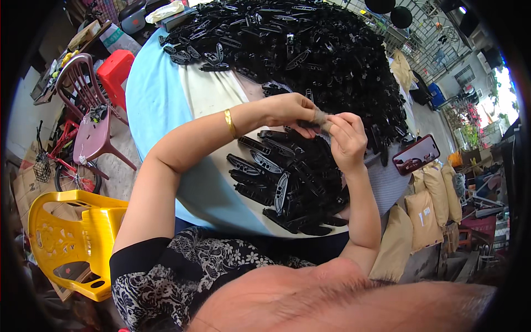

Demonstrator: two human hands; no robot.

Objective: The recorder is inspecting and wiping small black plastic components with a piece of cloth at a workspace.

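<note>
My left hand (290, 109) and my right hand (348, 138) meet over a round table (160, 105) with a pale blue and cream cover. Between their fingertips they pinch a small grey-brown piece (322, 118); a dark part seems to sit under it. A gold bangle (230, 123) is on my left wrist. Directly below the hands lies a heap of black, long, slotted plastic parts (287, 185). A much larger pile of the same black parts (321, 50) covers the far side of the table.
A phone (416, 154) with a dark red screen lies at the table's right edge. Brown paper sacks (426, 216) stand to the right. A yellow plastic chair (72, 238), a maroon chair (91, 110), a red stool (115, 69) and a bicycle (61, 160) are on the left.
</note>
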